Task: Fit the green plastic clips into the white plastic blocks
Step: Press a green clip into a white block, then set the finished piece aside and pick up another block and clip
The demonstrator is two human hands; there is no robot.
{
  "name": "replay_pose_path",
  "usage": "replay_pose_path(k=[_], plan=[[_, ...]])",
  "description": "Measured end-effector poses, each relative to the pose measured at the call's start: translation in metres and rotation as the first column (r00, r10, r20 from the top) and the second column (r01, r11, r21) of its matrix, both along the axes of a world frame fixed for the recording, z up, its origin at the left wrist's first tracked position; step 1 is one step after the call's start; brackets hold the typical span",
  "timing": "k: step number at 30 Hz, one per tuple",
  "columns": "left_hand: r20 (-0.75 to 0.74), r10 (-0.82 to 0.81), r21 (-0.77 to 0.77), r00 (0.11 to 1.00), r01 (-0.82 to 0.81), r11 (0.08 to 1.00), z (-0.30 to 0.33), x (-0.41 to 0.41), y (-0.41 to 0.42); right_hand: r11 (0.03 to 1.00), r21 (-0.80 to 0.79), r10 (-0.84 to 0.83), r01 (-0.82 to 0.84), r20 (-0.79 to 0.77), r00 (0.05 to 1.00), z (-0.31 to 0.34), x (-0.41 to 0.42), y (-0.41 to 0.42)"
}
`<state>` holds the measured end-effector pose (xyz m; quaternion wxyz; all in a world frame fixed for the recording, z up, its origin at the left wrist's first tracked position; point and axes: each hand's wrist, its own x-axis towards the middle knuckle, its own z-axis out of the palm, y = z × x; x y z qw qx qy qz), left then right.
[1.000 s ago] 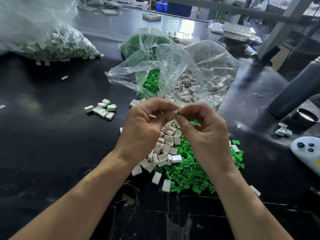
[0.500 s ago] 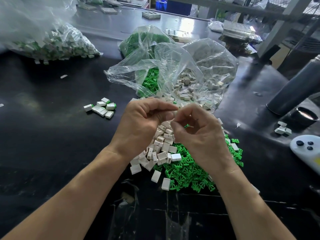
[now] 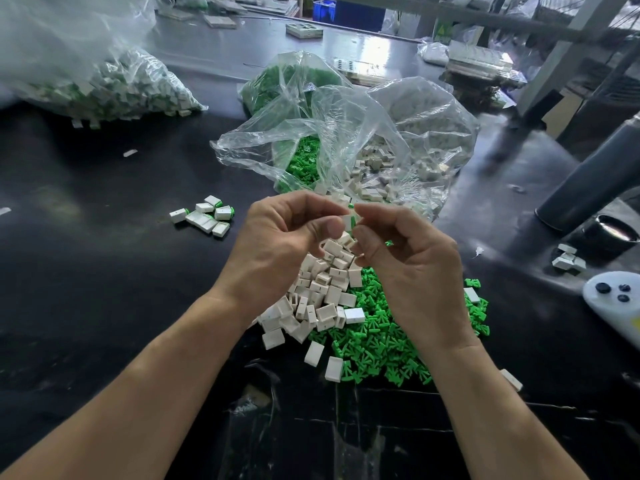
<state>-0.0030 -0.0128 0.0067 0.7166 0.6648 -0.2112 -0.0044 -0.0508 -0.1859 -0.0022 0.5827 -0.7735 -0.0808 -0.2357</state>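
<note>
Black worktable [image 3: 104, 271], left hand [image 3: 277, 244] pinching white block [image 3: 347, 222], right hand [image 3: 408, 261] pinching green clip [image 3: 353, 221] into it

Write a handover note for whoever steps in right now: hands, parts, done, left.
Left hand: fingers pinch a white block.
Right hand: fingers hold a green clip against that block; whether it is fully seated is hidden.
Done: small group of finished blocks on the table, left of the hands.
Left: loose white blocks and green clips piled below the hands, more in the open bags behind.
</note>
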Motion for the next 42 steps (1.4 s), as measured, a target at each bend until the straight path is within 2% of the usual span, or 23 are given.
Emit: replay_pose_path(k=[9, 13, 18, 21, 25, 29, 33, 38, 40, 42], plan=[[0.03, -0.02, 0.066, 0.999, 0.018, 0.998, 0.0, -0.003, -0.001, 0.999, -0.05, 0.002, -0.003, -0.029, 1.0, 0.001, 0.0, -0.004], [0.077, 0.02, 0.125, 0.997, -0.03, 0.992, 0.0, -0.006, -0.003, 0.996, -0.086, -0.016, 0.013, -0.044, 0.999, 0.002, 0.0, -0.005], [0.215, 0.169, 0.33, 0.962, -0.235, 0.914, -0.003, -0.002, 0.003, 0.985, -0.13, -0.123, 0.112, -0.079, 0.989, 0.0, 0.001, -0.007], [0.239, 0.266, 0.375, 0.934, -0.342, 0.862, -0.007, 0.007, 0.014, 0.973, -0.129, -0.207, 0.192, -0.11, 0.972, 0.0, 0.003, -0.013], [0.311, 0.423, 0.465, 0.851, -0.524, 0.713, -0.013, 0.024, 0.033, 0.948, -0.191, -0.282, 0.254, -0.139, 0.949, -0.001, 0.003, -0.018], [0.367, 0.55, 0.611, 0.75, -0.64, 0.465, -0.022, 0.043, 0.054, 0.923, -0.267, -0.333, 0.278, -0.19, 0.923, -0.003, 0.005, -0.022], [0.443, 0.565, 0.721, 0.696, -0.651, 0.236, -0.027, 0.051, 0.062, 0.906, -0.298, -0.367, 0.301, -0.199, 0.909, -0.002, 0.004, -0.023], [0.45, 0.587, 0.759, 0.673, -0.634, 0.145, -0.029, 0.054, 0.067, 0.878, -0.355, -0.409, 0.32, -0.211, 0.888, 0.001, 0.003, -0.025], [0.448, 0.595, 0.765, 0.668, -0.631, 0.132, -0.028, 0.054, 0.067, 0.873, -0.381, -0.41, 0.305, -0.234, 0.882, 0.003, 0.003, -0.027], [0.437, 0.592, 0.762, 0.677, -0.628, 0.157, -0.026, 0.053, 0.065, 0.858, -0.43, -0.416, 0.281, -0.26, 0.871, 0.004, 0.003, -0.028]])
